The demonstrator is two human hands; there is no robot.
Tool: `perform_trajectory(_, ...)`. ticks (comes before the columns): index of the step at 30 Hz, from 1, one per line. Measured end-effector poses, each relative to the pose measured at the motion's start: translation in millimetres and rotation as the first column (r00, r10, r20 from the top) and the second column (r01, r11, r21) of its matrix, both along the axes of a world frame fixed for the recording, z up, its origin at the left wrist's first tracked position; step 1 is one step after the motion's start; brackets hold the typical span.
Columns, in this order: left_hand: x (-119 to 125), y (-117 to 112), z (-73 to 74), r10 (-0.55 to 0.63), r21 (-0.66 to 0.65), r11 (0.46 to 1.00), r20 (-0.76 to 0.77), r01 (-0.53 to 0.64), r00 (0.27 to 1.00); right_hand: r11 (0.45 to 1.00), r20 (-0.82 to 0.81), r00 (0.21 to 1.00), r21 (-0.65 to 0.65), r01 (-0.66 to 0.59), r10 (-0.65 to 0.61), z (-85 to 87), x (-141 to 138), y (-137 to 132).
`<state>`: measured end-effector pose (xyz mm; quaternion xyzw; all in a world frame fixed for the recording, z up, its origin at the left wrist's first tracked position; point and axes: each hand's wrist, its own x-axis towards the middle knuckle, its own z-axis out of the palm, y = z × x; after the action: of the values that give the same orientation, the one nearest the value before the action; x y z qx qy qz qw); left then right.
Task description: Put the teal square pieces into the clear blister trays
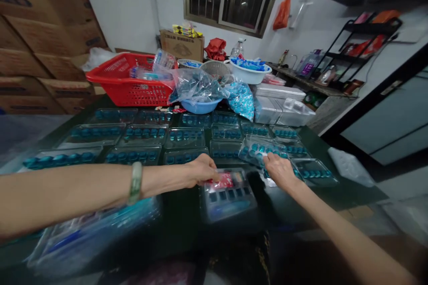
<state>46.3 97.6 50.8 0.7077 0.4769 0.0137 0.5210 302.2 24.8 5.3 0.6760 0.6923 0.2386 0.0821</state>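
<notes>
My left hand (202, 170), with a pale green bangle on its wrist, is closed at the upper left corner of a clear plastic tray (230, 213). Inside that tray are a red packet (224, 181), a row of dark square wells and a blurred blue item. The fingertips lie over the packet's left end. My right hand (281, 170) grips the near edge of another clear tray (252, 150), which holds round teal pieces and sits tilted over its neighbours. Rows of similar trays (185, 137) with teal pieces cover the dark green table (180, 240).
At the back stand a red basket (133, 91), a blue basin (200, 106), a white basin (250, 73) of blue items and stacked clear trays (279, 107). Blurred filled packages (96, 236) lie front left. Cartons (50, 44) are piled left; a black shelf (354, 55) stands right.
</notes>
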Motion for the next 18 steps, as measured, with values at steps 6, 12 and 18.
perform_trajectory(6,15.2,7.3,-17.2,-0.071,0.19,0.977,-0.119,0.093,0.99,0.998,-0.038,0.998,0.024,0.052,-0.051,4.2,0.2,-16.4)
perform_trajectory(12,25.1,-0.1,-12.2,-0.17,0.37,0.893,-0.252,0.257,0.953,0.983,-0.163,0.985,0.183,-0.02,0.05,12.1,-35.2,-36.1)
perform_trajectory(18,6.5,13.0,21.9,-0.212,0.529,0.811,-0.135,0.252,0.968,0.948,-0.245,0.944,0.28,-0.152,0.223,16.7,-75.0,-41.9)
